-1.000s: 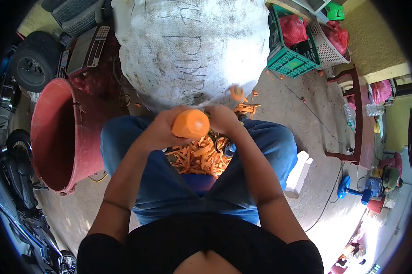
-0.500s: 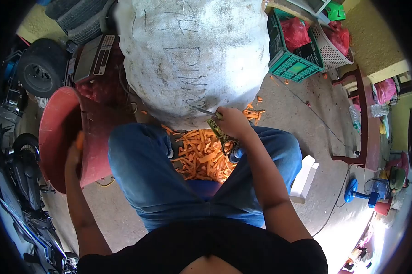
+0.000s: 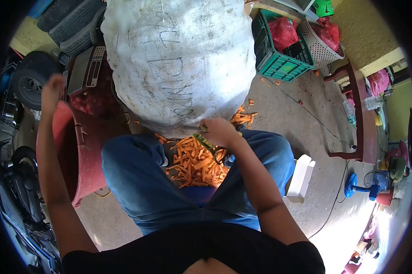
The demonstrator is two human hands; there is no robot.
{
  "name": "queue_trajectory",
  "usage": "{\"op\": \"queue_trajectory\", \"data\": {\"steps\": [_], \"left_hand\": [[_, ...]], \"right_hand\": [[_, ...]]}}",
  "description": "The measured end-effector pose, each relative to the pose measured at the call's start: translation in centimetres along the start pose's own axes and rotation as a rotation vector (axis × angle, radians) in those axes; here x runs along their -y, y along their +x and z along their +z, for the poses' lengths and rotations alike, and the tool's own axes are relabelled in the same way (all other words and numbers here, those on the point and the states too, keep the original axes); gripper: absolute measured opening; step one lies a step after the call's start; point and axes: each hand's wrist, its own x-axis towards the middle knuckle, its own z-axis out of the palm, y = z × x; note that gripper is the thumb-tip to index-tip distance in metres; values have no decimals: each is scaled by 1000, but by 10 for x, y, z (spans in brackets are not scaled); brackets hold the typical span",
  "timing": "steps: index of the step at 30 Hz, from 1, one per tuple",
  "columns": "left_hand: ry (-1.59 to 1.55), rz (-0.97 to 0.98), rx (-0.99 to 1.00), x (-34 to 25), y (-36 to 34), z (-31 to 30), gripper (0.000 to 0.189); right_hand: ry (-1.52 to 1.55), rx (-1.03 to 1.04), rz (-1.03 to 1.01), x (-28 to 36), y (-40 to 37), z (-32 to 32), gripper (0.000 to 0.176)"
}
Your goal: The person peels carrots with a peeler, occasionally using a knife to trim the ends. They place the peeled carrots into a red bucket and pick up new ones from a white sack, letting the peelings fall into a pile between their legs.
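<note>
The right hand has its grip closed around a thin metal knife, near the bottom of the big white woven sack. To do this well, hold the knife snug and still, with its sharp part away from the legs in blue jeans — mostly while the other arm is far off. The left hand is up by the top of the tall red plastic tub; it is blurry, so I cannot tell if that grip is open. The thin orange peel strips lie in a pile between the knees. Half a second ago, the left hand was inside the tub with an orange chunk — now it is higher, and no chunk shows.
</note>
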Motion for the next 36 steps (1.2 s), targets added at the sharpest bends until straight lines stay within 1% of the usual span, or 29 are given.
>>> {"op": "queue_trajectory", "data": {"steps": [1, 2, 3, 5, 7, 9, 11, 12, 17, 18, 19, 21, 22, 24, 25, 27, 28, 30, 31, 32, 33, 34, 36], "left_hand": [[-256, 21, -53, -7, 34, 2, 15], [-377, -39, -117, -48, 56, 6, 16], [-348, 136, -125, -63, 85, 13, 18], [-158, 734, -258, -113, 139, 27, 21], [-130, 778, -218, -158, 179, 39, 26], [72, 668, -236, -238, 171, 45, 28], [126, 602, -121, -217, 232, 85, 29], [124, 605, -124, -213, 234, 96, 29], [-798, -332, 532, -204, 241, 137, 36], [-819, -218, 429, -200, 222, 136, 49], [-820, -218, 429, -199, 219, 134, 49], [-809, -338, 676, -197, 217, 125, 46], [-807, -339, 677, -197, 218, 119, 46], [-521, -81, 784, -198, 218, 107, 45], [-517, -83, 784, -199, 217, 107, 45], [-468, 5, 524, -206, 211, 107, 47], [-468, 5, 521, -209, 209, 104, 47], [-500, 168, 437, -228, 197, 83, 50], [-496, 165, 436, -222, 207, 72, 50], [-475, 220, 395, -211, 223, 58, 40], [-453, 275, 355, -217, 222, 41, 31], [-445, 272, 351, -221, 213, 33, 31], [-664, -16, -518, -284, 139, 15, 31]], "right_hand": [[-2, -7, 2, 1, 2, 1, 26], [-1, 20, -13, 1, 4, 3, 26], [-1, 47, -28, 1, 6, 5, 26], [5, 57, -26, -1, 11, 8, 25], [-30, 37, -65, -4, 16, 15, 26], [-23, 50, -49, 0, 17, 14, 27], [-56, 68, -95, -3, 21, 20, 28], [-32, 62, -96, -2, 21, 17, 26], [-17, 59, -77, -1, 19, -4, 25], [-20, 57, -77, -2, 20, -5, 24], [-21, 57, -76, -3, 21, -4, 24], [-5, 61, -64, -5, 24, -2, 25], [-3, 61, -64, -6, 25, -3, 25], [6, 55, -76, -6, 26, -3, 25], [8, 54, -79, -5, 27, -3, 25], [-10, 86, -76, -3, 30, -4, 25], [-12, 85, -77, -3, 30, -5, 25], [-2, 74, -86, -1, 30, -7, 25], [-1, 75, -90, -1, 30, -7, 25], [-5, 69, -95, -2, 30, -7, 26], [-10, 64, -99, -2, 30, -7, 26], [-8, 63, -108, -1, 30, -7, 26], [-25, 67, -96, -1, 27, -7, 27]]}}
